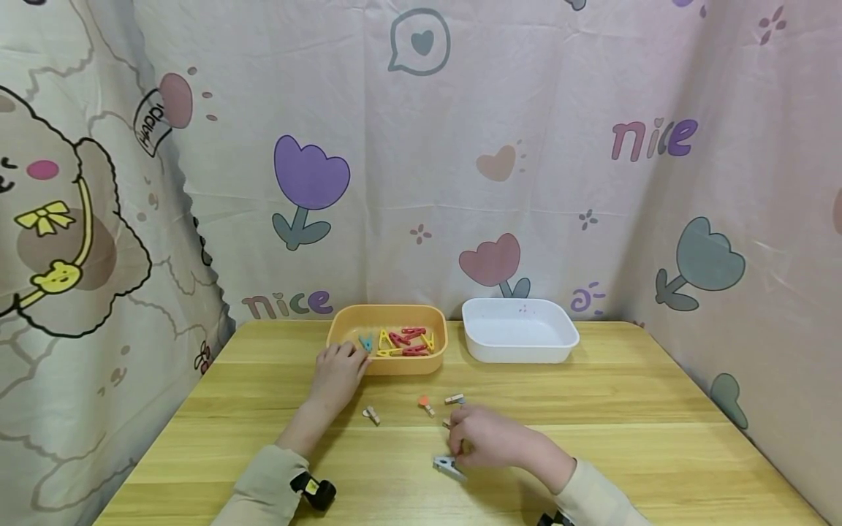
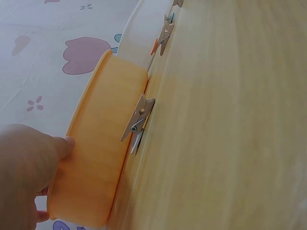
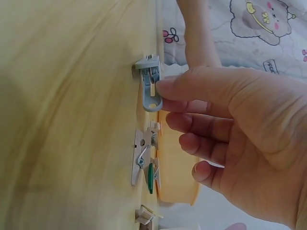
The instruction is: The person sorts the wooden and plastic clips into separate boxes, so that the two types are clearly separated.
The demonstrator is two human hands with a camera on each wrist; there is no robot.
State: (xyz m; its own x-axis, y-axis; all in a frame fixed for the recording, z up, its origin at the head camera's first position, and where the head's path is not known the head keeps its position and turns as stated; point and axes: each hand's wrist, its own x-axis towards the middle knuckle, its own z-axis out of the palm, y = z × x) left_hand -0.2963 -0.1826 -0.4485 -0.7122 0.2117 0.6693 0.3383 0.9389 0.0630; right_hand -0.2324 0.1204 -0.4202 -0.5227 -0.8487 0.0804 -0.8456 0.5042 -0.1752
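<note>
At its front left corner, the yellow-orange plastic basket (image 1: 408,364) is held by my left hand (image 1: 338,376). In the left wrist view the thumb (image 2: 66,146) presses on the basket's outer wall, with other fingers at the rim. Inside the basket lie several red and yellow clothespins (image 1: 414,351) and a blue clothespin (image 1: 365,343). My right hand (image 1: 496,442) pinches a grey clothespin (image 3: 152,98) by thumb and forefinger, low over the table. Its other fingers are bent loosely, and the forefinger is partly hidden behind the clip.
Small wooden clothespins with coloured decorations lie in the middle of the table (image 1: 566,402): one on the left (image 1: 373,415), one with an orange piece (image 1: 425,404), and one farther right (image 1: 454,399). Another is partly behind the right hand. A white basket (image 1: 520,352) stands at the back right.
</note>
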